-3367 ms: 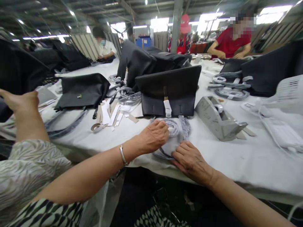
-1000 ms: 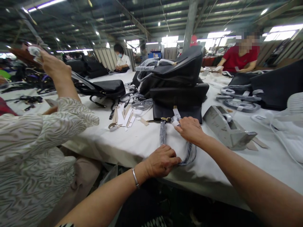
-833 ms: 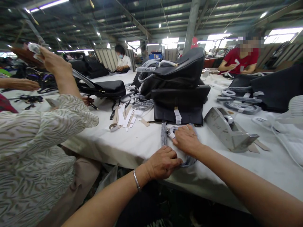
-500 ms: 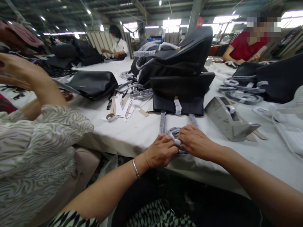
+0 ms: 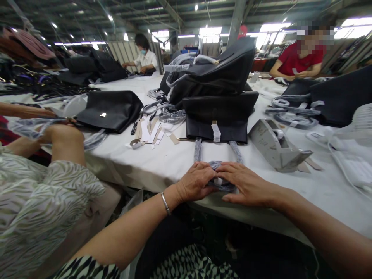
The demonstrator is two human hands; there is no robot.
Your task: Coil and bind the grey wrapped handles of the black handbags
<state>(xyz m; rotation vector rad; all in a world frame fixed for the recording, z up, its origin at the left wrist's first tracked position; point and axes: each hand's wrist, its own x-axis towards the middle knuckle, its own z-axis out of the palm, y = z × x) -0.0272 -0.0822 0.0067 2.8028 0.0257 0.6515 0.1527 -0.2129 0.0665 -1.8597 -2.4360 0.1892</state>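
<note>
A black handbag (image 5: 220, 116) lies on the white table (image 5: 162, 162) in front of me, its two wrapped grey straps (image 5: 198, 149) running toward me. Both hands press on the folded loop of the straps at the table's near edge. My left hand (image 5: 196, 181) has its fingers curled onto the coil. Flat over the coil's right side lies my right hand (image 5: 247, 183), fingers stretched. A small white tape piece (image 5: 217, 181) shows between them.
A grey tape dispenser (image 5: 274, 145) stands to the right of the bag. More black bags (image 5: 215, 71) are stacked behind it, another (image 5: 112, 109) lies left. Paper strips (image 5: 151, 133) lie scattered. A person in a striped sleeve (image 5: 43, 197) works at my left; others sit at the far side.
My right hand came back from the bag's clasp and folded the strap loop toward my left hand; both now press on it. The person at my left lowered a raised arm.
</note>
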